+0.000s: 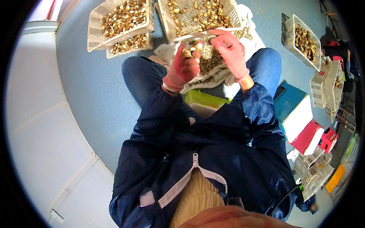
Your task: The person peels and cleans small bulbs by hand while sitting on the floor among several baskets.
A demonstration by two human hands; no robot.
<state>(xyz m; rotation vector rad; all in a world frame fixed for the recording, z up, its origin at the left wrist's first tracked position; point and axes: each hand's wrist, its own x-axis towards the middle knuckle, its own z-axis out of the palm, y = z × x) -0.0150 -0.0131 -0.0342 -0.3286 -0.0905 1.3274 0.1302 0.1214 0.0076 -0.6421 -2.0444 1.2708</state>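
Observation:
My left hand (181, 70), in a pinkish-red glove with bare fingertips, is closed around a mushroom (192, 50) with a brown cap and pale stem. Opposite it, my right hand (231, 51) wears a similar glove. Its fingers are curled in toward the thumb, beside the near rim of a white plastic crate (207, 35); what they hold, if anything, is too small to make out. Mushrooms (209, 17) lie scattered in that crate. Below both hands, a heap of small brown-and-pale bits (208, 62) rests on a white cloth (192, 86) between my knees.
Two stacked crates of mushrooms (123, 19) stand at the far left. A bright green container (207, 99) sits between my legs. On the right are another mushroom crate (304, 41), a blue-and-white box (294, 110), red stools (329, 138) and stacked crates (313, 167). A white wall (34, 102) runs along the left.

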